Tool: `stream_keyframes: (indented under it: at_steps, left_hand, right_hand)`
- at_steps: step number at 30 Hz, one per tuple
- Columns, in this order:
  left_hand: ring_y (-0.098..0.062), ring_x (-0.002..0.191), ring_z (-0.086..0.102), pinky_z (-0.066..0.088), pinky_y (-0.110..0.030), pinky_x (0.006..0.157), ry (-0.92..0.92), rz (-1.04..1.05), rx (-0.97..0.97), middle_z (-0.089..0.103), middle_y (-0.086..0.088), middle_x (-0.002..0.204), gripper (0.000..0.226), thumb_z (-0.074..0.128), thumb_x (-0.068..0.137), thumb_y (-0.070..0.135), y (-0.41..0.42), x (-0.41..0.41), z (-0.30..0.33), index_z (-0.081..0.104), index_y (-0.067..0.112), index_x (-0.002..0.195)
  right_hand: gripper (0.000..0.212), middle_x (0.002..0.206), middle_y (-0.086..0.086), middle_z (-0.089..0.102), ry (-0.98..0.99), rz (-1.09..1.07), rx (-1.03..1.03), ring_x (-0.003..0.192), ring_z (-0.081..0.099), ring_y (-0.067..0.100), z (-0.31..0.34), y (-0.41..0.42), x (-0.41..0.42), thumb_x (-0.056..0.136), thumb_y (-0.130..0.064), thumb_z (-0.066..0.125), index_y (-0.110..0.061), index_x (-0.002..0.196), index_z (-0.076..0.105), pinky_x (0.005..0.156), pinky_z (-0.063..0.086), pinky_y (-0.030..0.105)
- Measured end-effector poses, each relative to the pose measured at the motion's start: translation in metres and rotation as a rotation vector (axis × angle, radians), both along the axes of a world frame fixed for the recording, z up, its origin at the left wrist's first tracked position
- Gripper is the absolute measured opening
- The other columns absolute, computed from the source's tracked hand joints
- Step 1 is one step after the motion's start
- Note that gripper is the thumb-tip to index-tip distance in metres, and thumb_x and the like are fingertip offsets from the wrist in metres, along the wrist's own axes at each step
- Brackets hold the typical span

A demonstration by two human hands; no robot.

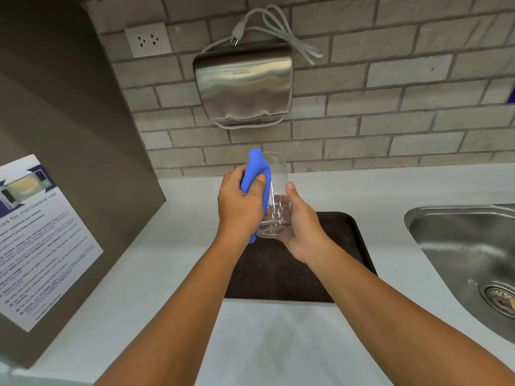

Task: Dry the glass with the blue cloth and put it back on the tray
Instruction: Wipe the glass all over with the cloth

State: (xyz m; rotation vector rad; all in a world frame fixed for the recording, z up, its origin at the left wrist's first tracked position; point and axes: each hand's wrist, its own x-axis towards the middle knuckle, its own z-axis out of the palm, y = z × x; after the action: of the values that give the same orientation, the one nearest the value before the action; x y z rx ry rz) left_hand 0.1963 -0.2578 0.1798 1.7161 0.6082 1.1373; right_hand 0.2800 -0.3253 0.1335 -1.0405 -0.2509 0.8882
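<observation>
Over the dark tray (345, 246), both hands grip: right (299, 224) the clear glass (277, 196), left (239, 204) the blue cloth (256, 174).

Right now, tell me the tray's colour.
Dark brown, nearly black, faintly speckled: the tray shows best in the head view.

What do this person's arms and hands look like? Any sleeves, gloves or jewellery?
Both forearms are bare right down to the bottom edge of the picture, so no sleeves show. The left hand and right hand wear no gloves. No watch, bracelet or ring is visible on the parts in view.
</observation>
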Motion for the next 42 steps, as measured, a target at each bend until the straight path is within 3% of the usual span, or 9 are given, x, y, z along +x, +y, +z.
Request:
stream_keyframes:
  at_steps: [3, 10, 17, 20, 26, 30, 35, 39, 42]
  left_hand:
    - [-0.006, 0.091, 0.061, 0.047, -0.005, 0.070, -0.013, 0.004, 0.055, 0.064, 0.001, 0.108, 0.022, 0.065, 0.089, 0.019, -0.003, 0.004, 0.001, 0.062, 0.024, 0.111]
    - [0.007, 0.075, 0.055, 0.042, -0.003, 0.063, -0.025, 0.034, 0.201, 0.051, 0.008, 0.092, 0.018, 0.066, 0.088, 0.019, -0.018, 0.011, 0.004, 0.074, 0.020, 0.104]
    - [-0.034, 0.084, 0.072, 0.061, -0.045, 0.074, 0.047, -0.073, -0.435, 0.074, -0.017, 0.091, 0.017, 0.058, 0.094, 0.023, 0.009, 0.000, -0.012, 0.071, 0.012, 0.089]
    - [-0.024, 0.070, 0.069, 0.060, -0.035, 0.063, 0.045, -0.078, -0.462, 0.072, -0.007, 0.075, 0.016, 0.061, 0.093, 0.023, 0.012, -0.005, -0.014, 0.071, 0.020, 0.081]
    - [-0.006, 0.080, 0.054, 0.041, -0.008, 0.073, 0.034, -0.019, 0.334, 0.049, 0.003, 0.089, 0.012, 0.068, 0.086, 0.018, 0.005, -0.007, 0.020, 0.074, 0.024, 0.094]
    - [-0.023, 0.100, 0.046, 0.043, -0.038, 0.088, 0.431, 0.017, 0.762, 0.041, -0.001, 0.098, 0.022, 0.070, 0.086, 0.024, -0.011, 0.005, 0.028, 0.076, 0.024, 0.106]
    - [-0.025, 0.098, 0.049, 0.046, -0.040, 0.084, 0.363, 0.078, 0.676, 0.040, -0.003, 0.098, 0.018, 0.064, 0.087, 0.018, -0.001, 0.006, 0.029, 0.074, 0.015, 0.102]
    - [-0.004, 0.082, 0.049, 0.038, -0.005, 0.072, 0.132, 0.090, 0.426, 0.050, -0.005, 0.093, 0.016, 0.057, 0.089, 0.012, 0.004, 0.002, 0.023, 0.072, 0.014, 0.094]
    - [-0.011, 0.076, 0.056, 0.044, -0.016, 0.069, 0.061, 0.076, 0.132, 0.059, -0.003, 0.085, 0.015, 0.056, 0.093, 0.022, 0.011, -0.002, 0.012, 0.063, 0.021, 0.081]
  right_hand:
    - [0.072, 0.121, 0.019, 0.071, -0.048, 0.090, -0.010, 0.102, 0.072, 0.034, 0.006, -0.001, -0.002, 0.079, -0.067, 0.064, -0.013, 0.127, 0.062, 0.099, 0.052, 0.055]
    - [0.061, 0.113, 0.005, 0.075, -0.045, 0.173, 0.186, 0.104, 0.071, 0.024, 0.006, -0.001, -0.003, 0.065, -0.069, 0.071, -0.027, 0.109, 0.077, 0.088, 0.056, 0.045]
    - [0.058, 0.101, 0.011, 0.075, -0.058, 0.262, 0.265, 0.095, 0.072, 0.029, 0.005, -0.011, 0.004, 0.070, -0.061, 0.073, -0.015, 0.105, 0.078, 0.089, 0.058, 0.050]
    - [0.062, 0.106, 0.015, 0.070, -0.122, 0.203, 0.117, 0.096, 0.070, 0.032, 0.004, -0.014, 0.003, 0.064, -0.054, 0.081, -0.014, 0.110, 0.072, 0.093, 0.055, 0.054]
    - [0.049, 0.096, 0.017, 0.075, -0.285, -0.007, -0.096, 0.078, 0.073, 0.024, -0.004, -0.010, -0.007, 0.056, -0.036, 0.085, -0.015, 0.098, 0.071, 0.060, 0.061, 0.036]
    - [0.018, 0.087, 0.009, 0.077, -0.378, -0.072, -0.128, 0.070, 0.075, 0.022, -0.007, 0.003, -0.014, 0.075, -0.023, 0.068, -0.018, 0.092, 0.068, 0.060, 0.061, 0.033]
    - [0.029, 0.086, 0.010, 0.076, -0.323, -0.035, -0.069, 0.076, 0.075, 0.026, -0.007, -0.003, -0.016, 0.059, -0.034, 0.080, -0.019, 0.083, 0.071, 0.066, 0.062, 0.039]
    - [0.046, 0.089, 0.010, 0.076, -0.188, 0.082, 0.017, 0.076, 0.073, 0.024, -0.003, -0.008, -0.022, 0.054, -0.043, 0.084, -0.017, 0.090, 0.073, 0.063, 0.060, 0.039]
    - [0.046, 0.092, 0.012, 0.075, -0.032, 0.147, 0.134, 0.079, 0.073, 0.028, 0.000, -0.009, -0.018, 0.058, -0.041, 0.085, -0.014, 0.093, 0.074, 0.075, 0.059, 0.045]
